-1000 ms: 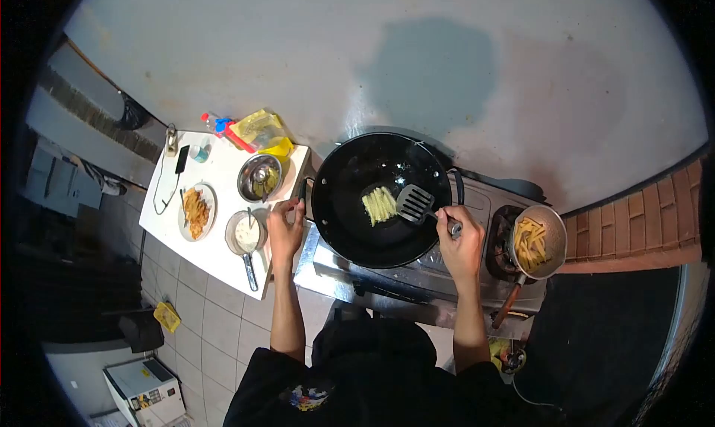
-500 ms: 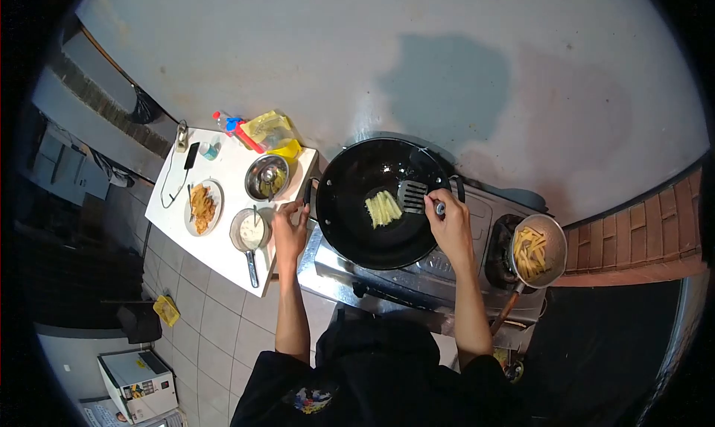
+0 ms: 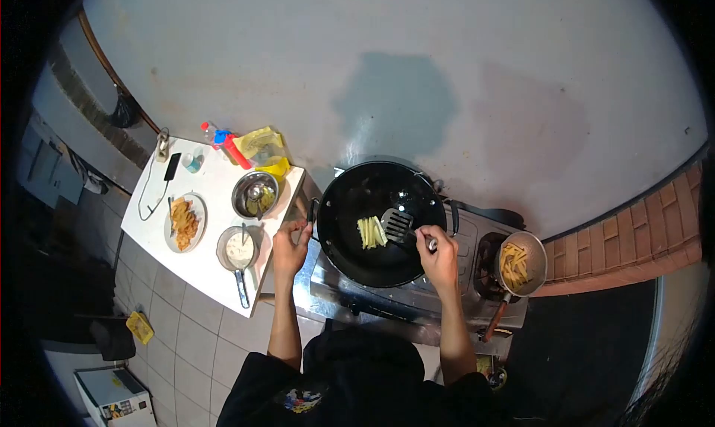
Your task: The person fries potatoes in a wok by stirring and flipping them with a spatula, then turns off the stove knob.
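A large black wok (image 3: 350, 259) sits on the stove. In it lies a small bundle of pale green-yellow strips (image 3: 371, 233), side by side. My right hand (image 3: 438, 256) is closed around the handle of a slotted spatula (image 3: 398, 224). Its dark slotted head is inside the wok, against or just beside the right edge of the strips. At the wok's left side, my left hand (image 3: 291, 250) has its fingers bent and its thumb against the lower end of the wok handle (image 3: 313, 210). Part of that grip is hidden.
On the right burner stands a saucepan (image 3: 538, 257) with yellow sticks. A white table (image 3: 201, 277) at left holds a plate of fried food (image 3: 185, 222), a metal bowl (image 3: 255, 195), a small pan of white batter (image 3: 240, 248), a bottle, a yellow packet (image 3: 262, 145) and a phone (image 3: 173, 166).
The view has shifted, so the wok sits slightly lower and further left. The spatula head has come closer to the strips. My left hand stays by the wok handle.
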Demonstrator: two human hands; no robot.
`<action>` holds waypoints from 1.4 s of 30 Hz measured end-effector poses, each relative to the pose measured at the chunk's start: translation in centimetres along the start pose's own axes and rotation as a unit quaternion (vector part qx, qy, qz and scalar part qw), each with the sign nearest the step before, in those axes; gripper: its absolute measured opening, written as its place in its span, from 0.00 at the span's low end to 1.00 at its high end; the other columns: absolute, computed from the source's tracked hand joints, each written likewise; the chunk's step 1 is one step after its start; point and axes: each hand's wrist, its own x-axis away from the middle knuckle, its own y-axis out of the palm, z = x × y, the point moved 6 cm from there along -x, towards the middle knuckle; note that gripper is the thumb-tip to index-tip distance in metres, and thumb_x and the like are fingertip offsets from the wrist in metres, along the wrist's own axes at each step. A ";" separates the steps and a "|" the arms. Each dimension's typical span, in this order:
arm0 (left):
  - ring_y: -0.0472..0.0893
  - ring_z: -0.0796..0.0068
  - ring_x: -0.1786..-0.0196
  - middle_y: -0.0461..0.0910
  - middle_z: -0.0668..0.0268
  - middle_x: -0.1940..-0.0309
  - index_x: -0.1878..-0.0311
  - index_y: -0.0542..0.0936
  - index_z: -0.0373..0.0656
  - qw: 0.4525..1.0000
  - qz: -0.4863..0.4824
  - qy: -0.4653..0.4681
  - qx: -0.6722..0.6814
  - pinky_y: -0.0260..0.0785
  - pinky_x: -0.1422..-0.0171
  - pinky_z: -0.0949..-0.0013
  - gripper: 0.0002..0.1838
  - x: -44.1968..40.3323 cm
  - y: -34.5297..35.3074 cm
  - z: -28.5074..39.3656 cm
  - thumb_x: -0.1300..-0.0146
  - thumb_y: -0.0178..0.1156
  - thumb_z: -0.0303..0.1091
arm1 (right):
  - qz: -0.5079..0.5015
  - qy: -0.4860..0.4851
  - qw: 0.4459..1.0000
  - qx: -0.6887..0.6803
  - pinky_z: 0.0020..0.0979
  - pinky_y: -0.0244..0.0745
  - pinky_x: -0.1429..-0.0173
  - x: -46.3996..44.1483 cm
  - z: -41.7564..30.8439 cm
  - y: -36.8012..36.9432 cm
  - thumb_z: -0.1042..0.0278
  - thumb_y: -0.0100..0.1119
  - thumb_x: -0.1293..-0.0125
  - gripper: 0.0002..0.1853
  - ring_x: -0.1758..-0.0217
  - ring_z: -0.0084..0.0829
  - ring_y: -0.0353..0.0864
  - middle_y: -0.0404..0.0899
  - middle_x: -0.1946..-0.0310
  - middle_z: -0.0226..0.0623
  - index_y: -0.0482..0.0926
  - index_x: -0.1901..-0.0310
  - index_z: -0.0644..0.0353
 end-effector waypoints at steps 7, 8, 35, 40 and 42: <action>0.85 0.58 0.58 0.84 0.51 0.63 0.59 0.83 0.31 0.998 -0.033 0.020 0.039 0.73 0.50 0.63 0.17 -0.9 -0.2 0.3 0.39 0.67 0.39 | 0.020 -0.042 0.999 -0.002 0.30 0.76 0.64 1.8 -2.9 -1.0 0.79 0.63 0.38 0.05 0.68 0.38 0.84 0.82 0.64 0.45 0.78 0.62 0.68; 0.85 0.58 0.58 0.84 0.51 0.63 0.59 0.83 0.31 0.998 -0.038 0.019 0.041 0.73 0.50 0.63 0.17 -0.9 -0.1 0.1 0.39 0.67 0.39 | 0.021 -0.038 0.999 0.002 0.30 0.76 0.64 2.1 -2.9 -1.0 0.79 0.63 0.38 0.05 0.68 0.38 0.84 0.82 0.64 0.45 0.78 0.62 0.68; 0.84 0.68 0.66 0.85 0.54 0.69 0.62 0.83 0.31 0.993 -0.104 0.004 0.054 0.74 0.58 0.68 0.16 -2.4 0.0 0.0 0.40 0.69 0.38 | 0.114 0.111 0.985 -0.067 0.25 0.69 0.75 1.1 0.8 -0.9 0.73 0.57 0.31 0.07 0.77 0.20 0.79 0.81 0.74 0.36 0.79 0.65 0.68; 0.85 0.62 0.62 0.85 0.51 0.67 0.61 0.83 0.30 0.996 -0.082 0.025 0.014 0.74 0.54 0.66 0.16 -2.4 0.0 -0.2 0.40 0.69 0.38 | 0.099 0.017 0.993 0.058 0.30 0.72 0.72 0.9 1.4 -0.1 0.73 0.59 0.33 0.05 0.78 0.29 0.82 0.82 0.71 0.45 0.79 0.64 0.67; 0.85 0.60 0.60 0.85 0.50 0.66 0.61 0.83 0.30 0.996 -0.078 0.036 0.011 0.75 0.53 0.65 0.17 -2.4 -0.1 -0.1 0.40 0.69 0.38 | 0.093 0.045 0.994 0.022 0.29 0.72 0.73 0.8 1.7 0.4 0.73 0.58 0.33 0.06 0.78 0.29 0.82 0.82 0.72 0.45 0.79 0.64 0.67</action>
